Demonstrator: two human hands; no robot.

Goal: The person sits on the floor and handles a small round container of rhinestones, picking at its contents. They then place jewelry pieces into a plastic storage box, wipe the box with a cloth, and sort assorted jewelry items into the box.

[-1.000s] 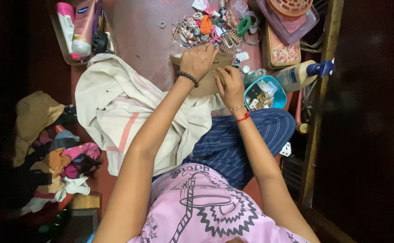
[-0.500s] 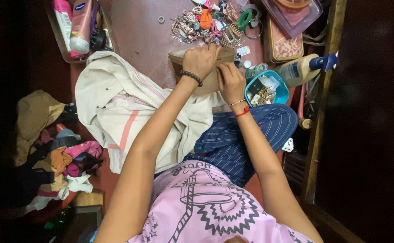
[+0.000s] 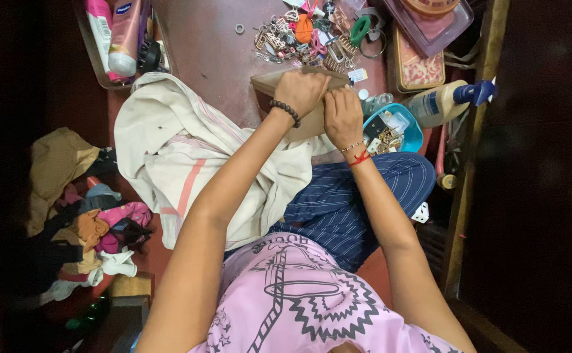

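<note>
Hands on tan cardboard box (image 3: 269, 85), left hand (image 3: 302, 90) grip closed over its rim, right hand (image 3: 342, 116) pinching edge, blue bowl (image 3: 415, 136) beside.

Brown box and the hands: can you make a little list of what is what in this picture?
left hand: closed over the top edge of the brown box
right hand: fingers pressed on the same box, beside the left hand
box: stands on the reddish floor
behind the box: heap of hair clips
right of the box: blue bowl of small trinkets
left of the arms: cream cloth
far left: clothes pile
</note>
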